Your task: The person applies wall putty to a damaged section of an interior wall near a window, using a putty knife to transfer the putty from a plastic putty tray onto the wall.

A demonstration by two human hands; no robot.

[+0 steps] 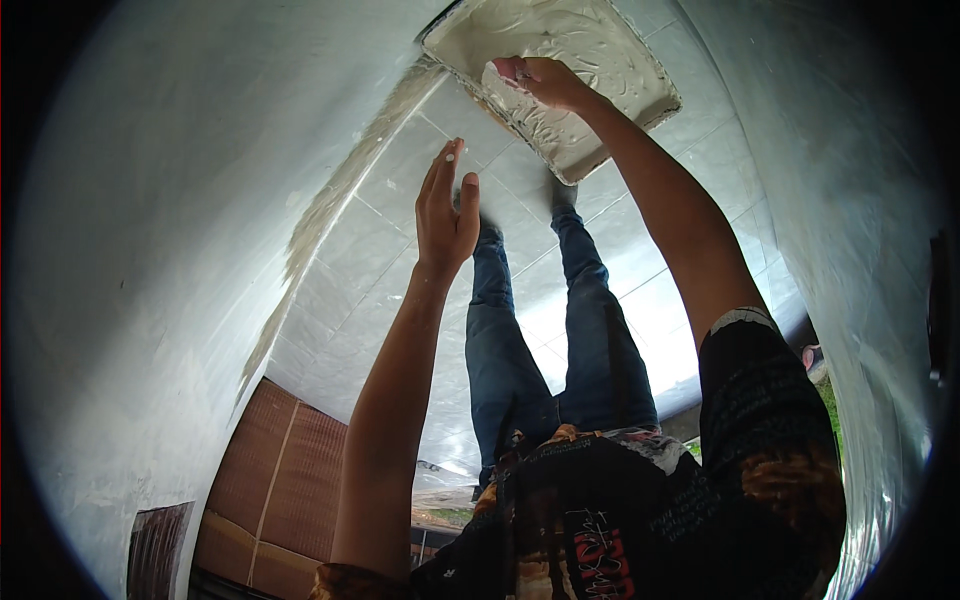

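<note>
My right hand is closed on a small pinkish object, partly smeared with white, over the paint tray of thick off-white paint. I cannot make out what that object is. My left hand is raised with its fingers straight and nothing in it, below and left of the tray, with a fleck of white on a finger. Beneath both hands are my jeans-clad legs on pale floor tiles.
A pale wall runs along my left, with a rough unevenly coated strip at its foot. Crinkled clear plastic sheeting covers the right side. Brown woven-looking panels and a dark grille show at the lower left.
</note>
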